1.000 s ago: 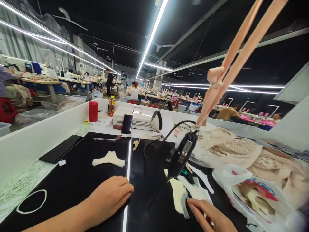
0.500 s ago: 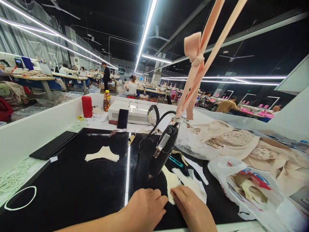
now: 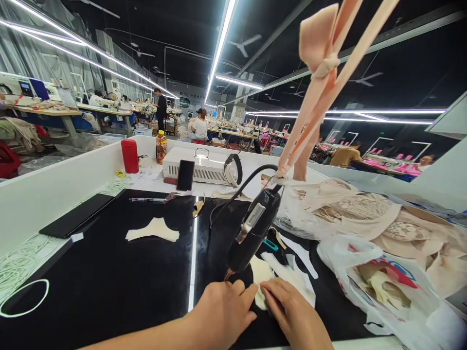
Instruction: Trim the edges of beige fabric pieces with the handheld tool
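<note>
My left hand [image 3: 222, 313] and my right hand [image 3: 292, 313] meet at the near edge of the black glossy table [image 3: 109, 282]. Both press their fingertips on a cream fabric piece [image 3: 263, 279] lying flat there, fingers stretched out. Just above them hangs a black hand tool [image 3: 253, 231], tip down, hung from a peach ribbon [image 3: 314, 102] with a cable running back. Another cream fabric piece [image 3: 153, 231] lies apart at the left. White strips [image 3: 297, 253] lie beside the right hand.
A plastic bag [image 3: 379, 287] and a heap of beige lace fabric [image 3: 368, 218] fill the right. A white box unit [image 3: 204, 170], phone [image 3: 185, 175], red cup [image 3: 130, 155] and bottle [image 3: 161, 146] stand at the back. A dark tablet [image 3: 76, 221] and white rings [image 3: 24, 299] lie left. People work at far tables.
My left hand has slid right from the middle of the table to join my right hand on the cream piece. The view has shifted, and the hanging tool swung slightly.
</note>
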Tool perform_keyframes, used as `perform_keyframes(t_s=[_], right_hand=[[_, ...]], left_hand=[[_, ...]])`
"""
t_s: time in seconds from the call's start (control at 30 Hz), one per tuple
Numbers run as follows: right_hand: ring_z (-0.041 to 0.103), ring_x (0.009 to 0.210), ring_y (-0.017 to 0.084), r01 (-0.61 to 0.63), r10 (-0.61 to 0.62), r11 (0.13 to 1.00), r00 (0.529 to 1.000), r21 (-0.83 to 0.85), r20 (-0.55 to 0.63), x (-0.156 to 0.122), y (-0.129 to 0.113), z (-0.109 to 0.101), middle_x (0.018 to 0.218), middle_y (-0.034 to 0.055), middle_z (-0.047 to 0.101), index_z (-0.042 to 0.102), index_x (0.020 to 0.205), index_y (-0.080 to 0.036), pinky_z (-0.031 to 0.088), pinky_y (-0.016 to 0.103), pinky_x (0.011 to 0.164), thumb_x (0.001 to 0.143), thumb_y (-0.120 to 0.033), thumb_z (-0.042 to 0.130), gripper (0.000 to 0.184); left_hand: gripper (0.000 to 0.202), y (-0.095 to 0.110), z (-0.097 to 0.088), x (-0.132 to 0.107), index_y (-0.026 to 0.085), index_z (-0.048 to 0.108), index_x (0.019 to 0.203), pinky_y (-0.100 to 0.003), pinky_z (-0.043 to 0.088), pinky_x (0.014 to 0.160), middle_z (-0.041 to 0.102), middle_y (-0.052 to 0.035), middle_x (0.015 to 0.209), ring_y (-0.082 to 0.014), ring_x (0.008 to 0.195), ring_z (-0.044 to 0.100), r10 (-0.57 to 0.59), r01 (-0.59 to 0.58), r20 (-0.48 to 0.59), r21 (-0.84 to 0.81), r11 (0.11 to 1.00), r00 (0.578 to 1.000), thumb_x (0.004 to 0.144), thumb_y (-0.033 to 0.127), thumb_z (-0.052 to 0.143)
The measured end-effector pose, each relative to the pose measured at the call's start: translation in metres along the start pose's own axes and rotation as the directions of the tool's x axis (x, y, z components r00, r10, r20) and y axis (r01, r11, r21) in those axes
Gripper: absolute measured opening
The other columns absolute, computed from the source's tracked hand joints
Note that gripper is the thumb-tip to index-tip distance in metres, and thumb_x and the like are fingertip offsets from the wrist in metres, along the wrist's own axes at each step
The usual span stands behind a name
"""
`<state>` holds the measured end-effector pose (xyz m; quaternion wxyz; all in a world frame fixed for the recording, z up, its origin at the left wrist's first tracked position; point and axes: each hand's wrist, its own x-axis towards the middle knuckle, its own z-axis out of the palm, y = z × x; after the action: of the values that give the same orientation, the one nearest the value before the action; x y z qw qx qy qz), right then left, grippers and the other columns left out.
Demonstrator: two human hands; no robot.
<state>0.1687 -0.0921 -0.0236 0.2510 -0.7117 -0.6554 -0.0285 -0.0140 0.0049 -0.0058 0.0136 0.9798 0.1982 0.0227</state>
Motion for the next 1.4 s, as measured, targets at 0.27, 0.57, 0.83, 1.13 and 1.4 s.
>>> perform_keyframes(t_s=[0.27, 0.57, 0.83, 1.13, 1.4], right_hand=[[0.073, 0.084, 0.021, -0.071, 0.070, 0.990, 0.997, 0.119, 0.019, 0.002, 0.000, -0.002, 0.092, 0.0036, 0.072, 0.071, 0.092, -0.028, 0.057, 0.031, 0.078, 0.101, -0.031, 0.048, 0.025], [0.065, 0.068, 0.018, -0.201, 0.212, 0.938, 0.977, 0.284, -0.008, 0.022, 0.000, -0.020, 0.093, 0.0028, 0.073, 0.074, 0.084, -0.028, 0.053, 0.029, 0.068, 0.093, -0.041, 0.057, 0.023], [0.050, 0.039, 0.015, -0.394, 0.450, 0.743, 0.892, 0.541, 0.033, 0.053, 0.017, -0.034, 0.048, -0.0028, 0.060, 0.076, 0.082, -0.022, 0.040, 0.026, 0.042, 0.081, -0.055, 0.069, 0.033], [0.072, 0.095, 0.020, -0.090, 0.570, 0.461, 0.793, 0.883, -0.217, 0.103, 0.026, -0.046, 0.103, 0.0052, 0.073, 0.065, 0.095, -0.018, 0.059, 0.037, 0.080, 0.091, -0.049, 0.071, 0.032], [0.056, 0.063, 0.014, 0.079, 0.506, 0.469, 0.792, 0.880, -0.341, 0.066, -0.023, -0.072, 0.071, -0.0025, 0.057, 0.063, 0.086, -0.026, 0.050, 0.025, 0.060, 0.096, -0.055, 0.058, 0.032]], left_hand=[[0.041, -0.006, 0.014, -0.002, 0.020, 0.055, 0.130, -0.029, 0.050, 0.059, 0.069, -0.0063, 0.100, -0.0227, 0.076, 0.071, 0.100, -0.107, -0.101, -0.060, 0.992, 0.990, 0.102, 0.049, 0.060], [0.033, -0.008, -0.003, -0.004, 0.017, 0.059, 0.125, -0.031, 0.052, 0.058, 0.068, -0.0070, 0.096, -0.0237, 0.074, 0.071, 0.152, -0.163, -0.119, -0.089, 0.983, 0.981, 0.103, 0.042, 0.058], [0.036, -0.008, 0.004, -0.002, 0.020, 0.057, 0.131, -0.032, 0.053, 0.060, 0.069, -0.0064, 0.100, -0.0247, 0.076, 0.072, 0.141, -0.149, -0.089, -0.084, 0.985, 0.986, 0.104, 0.043, 0.055], [0.029, -0.009, 0.001, -0.004, 0.020, 0.059, 0.120, -0.032, 0.050, 0.054, 0.068, -0.0050, 0.100, -0.0231, 0.070, 0.070, 0.152, -0.154, -0.089, -0.015, 0.988, 0.984, 0.105, 0.043, 0.052], [0.018, -0.011, -0.006, -0.005, 0.018, 0.068, 0.112, -0.034, 0.055, 0.069, 0.071, -0.0094, 0.099, -0.0267, 0.085, 0.073, 0.157, -0.167, -0.082, -0.120, 0.979, 0.984, 0.099, 0.029, 0.060]])
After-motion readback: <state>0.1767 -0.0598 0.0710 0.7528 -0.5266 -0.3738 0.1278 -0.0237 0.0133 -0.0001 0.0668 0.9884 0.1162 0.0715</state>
